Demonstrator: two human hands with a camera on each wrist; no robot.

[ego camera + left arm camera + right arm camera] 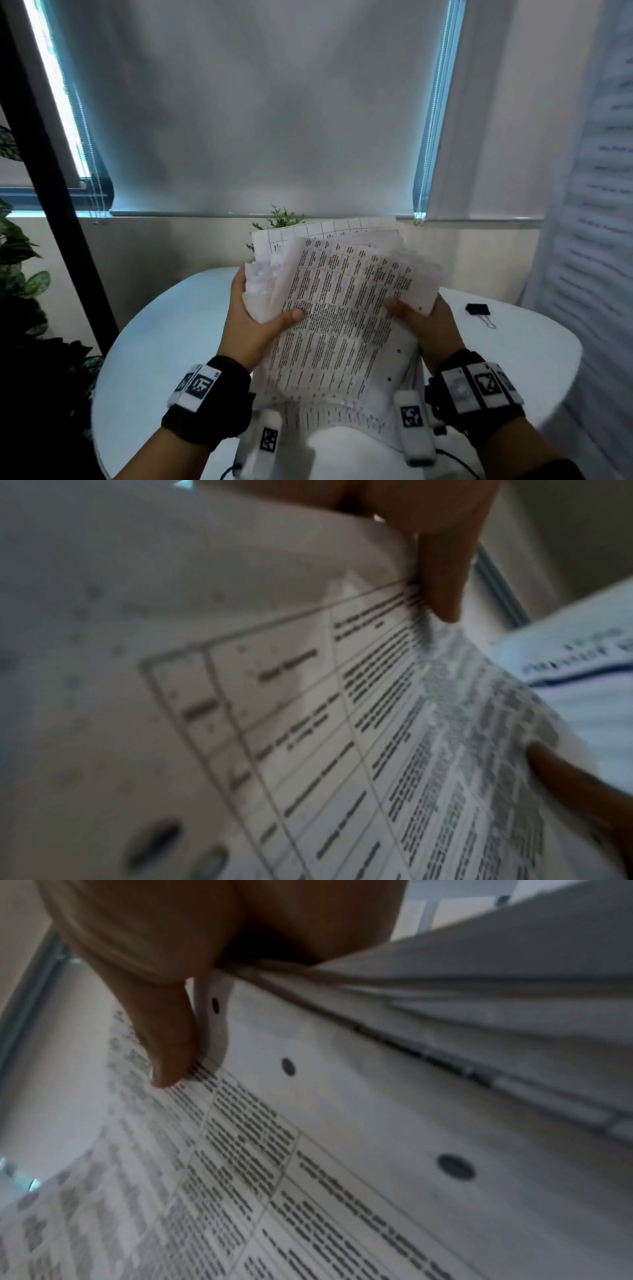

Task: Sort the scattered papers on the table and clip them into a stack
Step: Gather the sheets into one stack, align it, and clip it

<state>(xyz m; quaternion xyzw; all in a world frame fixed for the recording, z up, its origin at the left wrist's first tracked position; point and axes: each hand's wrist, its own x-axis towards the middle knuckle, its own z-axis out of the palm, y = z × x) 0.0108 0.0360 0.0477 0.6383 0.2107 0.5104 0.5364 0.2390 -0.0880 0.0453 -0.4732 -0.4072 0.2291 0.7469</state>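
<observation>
A thick, uneven stack of printed papers (346,308) with tables and punched holes stands upright above the round white table (164,342). My left hand (253,318) grips its left side, thumb across the top sheet. My right hand (421,318) grips the right side, thumb on the print. The left wrist view shows the papers (342,723) close up with my left hand's thumb (441,569) pressed on the sheet edge. In the right wrist view my right hand's thumb (171,1047) pinches the papers (308,1150) near a punched hole. A black binder clip (478,310) lies on the table to the right.
A small green plant (281,219) stands behind the papers at the table's far edge. A black pole (58,192) and leafy plants (20,274) are at the left. A drawn window blind (260,102) fills the back; a white slatted panel (596,240) stands at the right.
</observation>
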